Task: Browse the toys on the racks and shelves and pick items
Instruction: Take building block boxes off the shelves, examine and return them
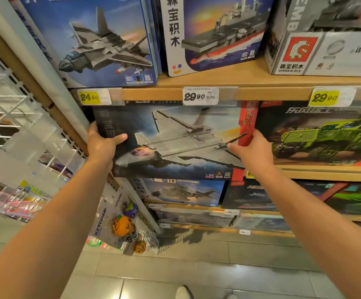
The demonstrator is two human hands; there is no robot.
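A large dark box with a grey jet fighter printed on it (175, 143) sits at the left end of the middle wooden shelf (326, 170). My left hand (101, 145) grips the box's left edge, thumb across its front. My right hand (255, 149) grips its red right edge, thumb lying on the front face. The box's lower part overhangs the shelf below.
A green truck box (326, 139) stands right of the jet box. Above are a blue jet box (97, 44), a warship box (216, 33) and a grey box (326, 39). Keychain toys (121, 225) hang lower left beside a wire rack (13, 126). Lower shelves hold more boxes.
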